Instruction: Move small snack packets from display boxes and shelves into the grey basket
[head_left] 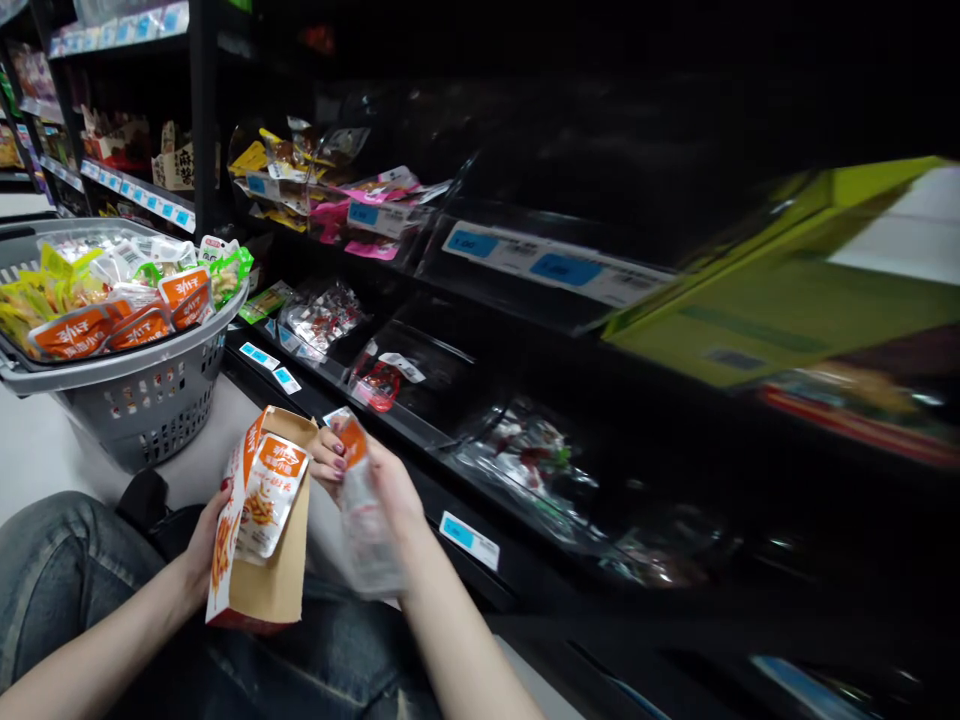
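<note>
My left hand [206,535] grips an open cardboard box [289,570] from its left side, holding it tilted above my lap. One snack packet [274,500], white with an orange top, stands inside against the box's left wall. Just right of the box, my right hand [386,480] is closed on a second snack packet [369,530], blurred by motion, with an orange top end and a silvery body. Its fingertips are close to the box's upper right edge.
A grey shopping basket [150,365] heaped with orange, yellow and green snack packets stands at left. Black shelves [465,430] with clear bins of packets run along the right. A yellow-green box [750,320] juts out from the shelf at upper right. Price labels [470,541] line the shelf edges.
</note>
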